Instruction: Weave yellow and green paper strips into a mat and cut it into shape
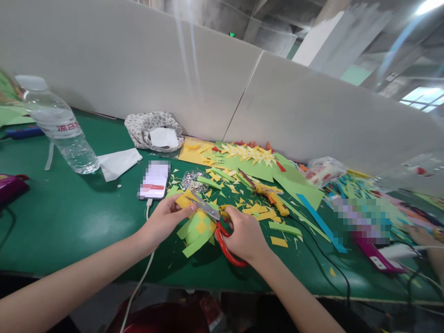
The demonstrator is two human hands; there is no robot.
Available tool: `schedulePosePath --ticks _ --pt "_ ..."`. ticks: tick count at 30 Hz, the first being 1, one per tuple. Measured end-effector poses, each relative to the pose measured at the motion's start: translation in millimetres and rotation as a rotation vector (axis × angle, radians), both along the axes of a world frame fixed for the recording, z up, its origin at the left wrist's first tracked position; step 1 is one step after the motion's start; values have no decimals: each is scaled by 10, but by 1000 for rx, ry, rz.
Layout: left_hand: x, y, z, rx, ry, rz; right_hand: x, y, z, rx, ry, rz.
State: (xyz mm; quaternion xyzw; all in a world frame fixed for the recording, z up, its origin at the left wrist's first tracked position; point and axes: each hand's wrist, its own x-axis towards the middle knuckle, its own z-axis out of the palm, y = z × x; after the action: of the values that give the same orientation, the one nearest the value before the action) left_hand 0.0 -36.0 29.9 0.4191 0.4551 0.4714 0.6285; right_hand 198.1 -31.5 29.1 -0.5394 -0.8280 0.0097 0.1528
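My left hand (165, 218) pinches a small piece of yellow paper (183, 200) between thumb and fingers. The fingers of my right hand (244, 233) are wrapped round a pair of scissors (229, 253) with red handles. Their metal blades point up and left and lie across the yellow paper. Whether the blades are cutting into it, I cannot tell. Just below the blades is a woven piece of green and yellow paper strips (198, 230). Cut yellow strips (260, 210) and green scraps lie beyond my right hand.
A yellow glue gun (274, 198) with a black cord lies behind the scraps. A tray of small beads (194, 181), a phone (155, 179) on a white cable and a water bottle (62, 127) stand to the left. Another person's hand (421, 236) shows at the far right.
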Motion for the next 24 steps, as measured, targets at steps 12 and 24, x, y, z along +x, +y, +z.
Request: schedulePosePath --ticks 12,24 --pt "-21 -7 14 2 9 -30 24 8 23 79 -1 29" --pt "-92 72 2 186 250 -27 37 21 -7 20 79 -32"
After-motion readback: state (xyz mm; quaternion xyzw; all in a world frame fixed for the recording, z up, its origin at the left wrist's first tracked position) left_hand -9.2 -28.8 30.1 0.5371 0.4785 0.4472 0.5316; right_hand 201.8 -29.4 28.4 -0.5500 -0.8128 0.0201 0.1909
